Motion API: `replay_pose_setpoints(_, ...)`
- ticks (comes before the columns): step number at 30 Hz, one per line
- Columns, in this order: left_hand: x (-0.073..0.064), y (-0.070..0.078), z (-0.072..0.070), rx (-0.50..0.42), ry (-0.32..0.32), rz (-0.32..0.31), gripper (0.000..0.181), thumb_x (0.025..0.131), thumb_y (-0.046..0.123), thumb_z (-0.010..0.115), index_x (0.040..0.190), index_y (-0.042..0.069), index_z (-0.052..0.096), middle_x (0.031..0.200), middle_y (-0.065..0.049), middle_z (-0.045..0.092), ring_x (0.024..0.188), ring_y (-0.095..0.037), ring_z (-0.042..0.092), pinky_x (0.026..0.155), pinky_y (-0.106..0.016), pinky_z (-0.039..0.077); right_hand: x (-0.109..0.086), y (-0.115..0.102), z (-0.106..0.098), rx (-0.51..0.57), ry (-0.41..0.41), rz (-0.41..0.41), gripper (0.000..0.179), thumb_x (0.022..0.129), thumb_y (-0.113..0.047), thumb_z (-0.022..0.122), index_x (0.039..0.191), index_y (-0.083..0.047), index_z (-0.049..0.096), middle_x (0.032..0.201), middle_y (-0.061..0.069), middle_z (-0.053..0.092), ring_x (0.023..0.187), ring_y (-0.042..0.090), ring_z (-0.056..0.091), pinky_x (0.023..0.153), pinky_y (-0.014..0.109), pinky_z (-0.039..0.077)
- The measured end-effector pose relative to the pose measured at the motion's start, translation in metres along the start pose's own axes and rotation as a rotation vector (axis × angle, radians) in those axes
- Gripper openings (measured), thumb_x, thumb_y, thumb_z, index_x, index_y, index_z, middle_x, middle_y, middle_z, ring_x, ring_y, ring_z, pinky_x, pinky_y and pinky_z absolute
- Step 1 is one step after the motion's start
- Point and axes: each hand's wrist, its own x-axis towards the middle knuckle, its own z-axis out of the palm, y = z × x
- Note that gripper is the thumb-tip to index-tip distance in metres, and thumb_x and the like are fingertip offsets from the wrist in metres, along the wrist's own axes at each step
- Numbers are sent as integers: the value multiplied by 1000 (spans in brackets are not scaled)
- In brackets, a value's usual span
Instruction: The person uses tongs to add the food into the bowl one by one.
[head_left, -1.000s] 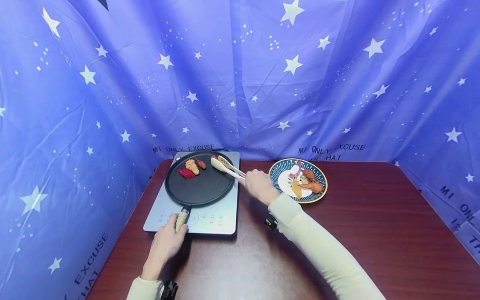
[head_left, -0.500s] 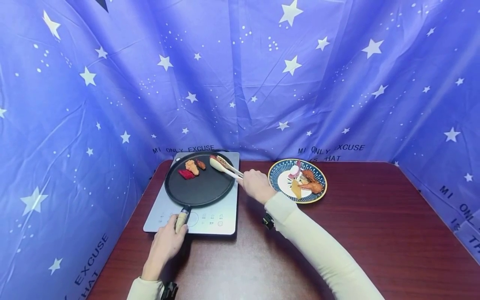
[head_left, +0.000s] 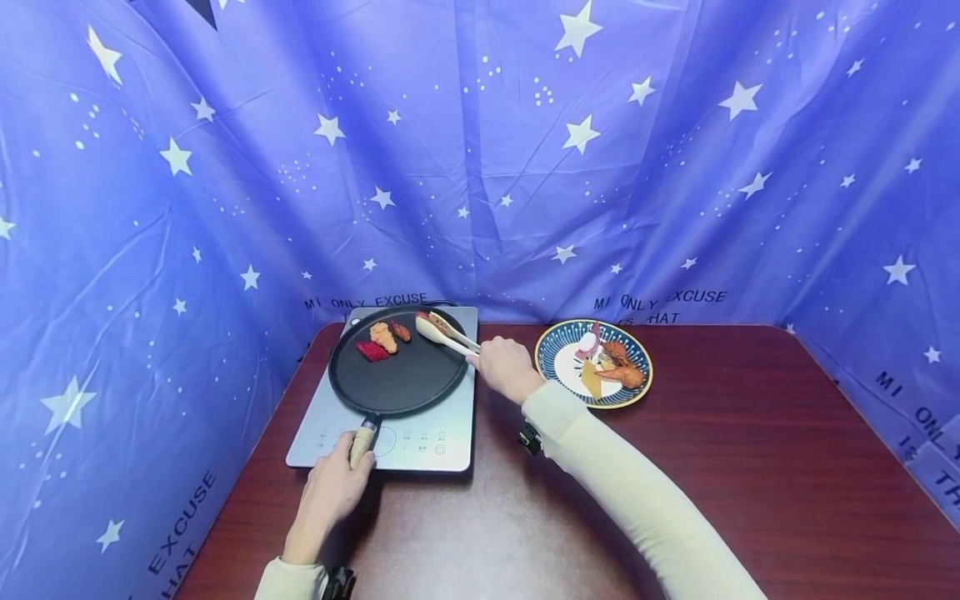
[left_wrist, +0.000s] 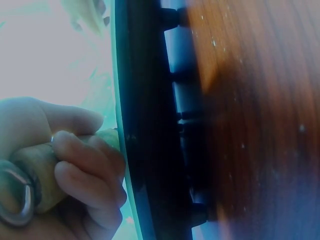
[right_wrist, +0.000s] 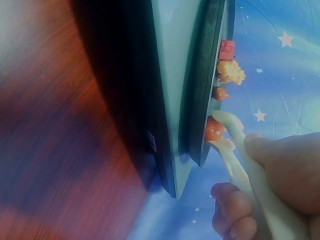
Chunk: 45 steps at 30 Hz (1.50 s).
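My left hand [head_left: 333, 492] grips the wooden handle [head_left: 363, 440] of a round black frying pan [head_left: 397, 387]. The fingers wrap that handle in the left wrist view, with a metal ring at its end. My right hand [head_left: 510, 368] holds cream-coloured tongs [head_left: 452, 342], whose tips are over the pan's far right part. Between those tips, the right wrist view shows an orange-red food piece [right_wrist: 215, 129] at the pan's surface. Further left in the pan lie a dark red piece [head_left: 372, 351], a golden fried piece [head_left: 383, 337] and a small brown piece [head_left: 401, 332].
Under the pan is a silver induction cooker [head_left: 442, 429] with printed controls. A blue-patterned plate [head_left: 553, 367] with several food pieces stands to the right on the reddish-brown table [head_left: 750, 467]. A blue star-printed curtain [head_left: 480, 150] hangs behind and at both sides.
The right hand and the tongs have shifted slightly left over the pan. The left hand keeps its grip on the handle, and the food at the pan's left stays put.
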Motion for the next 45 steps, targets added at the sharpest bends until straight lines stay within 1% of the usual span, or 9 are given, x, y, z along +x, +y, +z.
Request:
replay_pose_setpoints(7,1,0,1,3,0,-2,40,89,29,56,125,12,51,65,-5,49,57,-22,49,51,-37,37,7,-2,2,0,-7,16,41,94,-42,55,74,-7,63,68,11,59,64,30,62,53,43,49)
replay_pose_setpoints(15,0,1,0,10,-1,-9,39,90,28,56,125,11,50,65,-6,50,58,-23,49,51,-38,38,11,-5,3,0,-30,29,42,94,-43,54,75,-7,64,69,10,59,65,28,62,54,42,49)
replay_pose_setpoints(20,0,1,0,5,-2,-12,39,90,28,56,125,12,51,65,-5,49,57,-23,49,51,-37,37,13,-7,2,-6,-34,29,43,94,-44,54,77,-6,65,70,10,60,65,28,62,53,41,49)
replay_pose_setpoints(28,1,0,2,7,0,-12,38,89,28,56,123,12,51,64,-5,49,57,-22,48,51,-36,37,17,-8,4,-9,-43,28,43,94,-44,54,74,-7,63,72,11,61,66,28,63,54,42,49)
replay_pose_setpoints(33,1,-1,2,8,-1,-12,38,89,29,56,123,12,51,64,-5,48,56,-22,48,50,-36,36,19,-9,4,-20,-34,18,42,93,-44,54,76,-6,65,76,12,64,69,29,64,56,42,50)
replay_pose_setpoints(39,1,-2,2,6,2,-9,38,89,29,56,123,12,51,64,-5,49,57,-22,48,50,-36,36,21,-12,2,-13,-46,26,43,94,-44,53,79,-6,67,80,13,65,73,30,65,59,42,50)
replay_pose_setpoints(45,1,-1,1,1,7,-2,37,89,28,57,123,12,52,64,-5,49,57,-23,49,50,-37,37,23,-14,0,-13,-66,34,43,94,-45,53,75,-8,65,80,12,64,72,29,64,58,42,50)
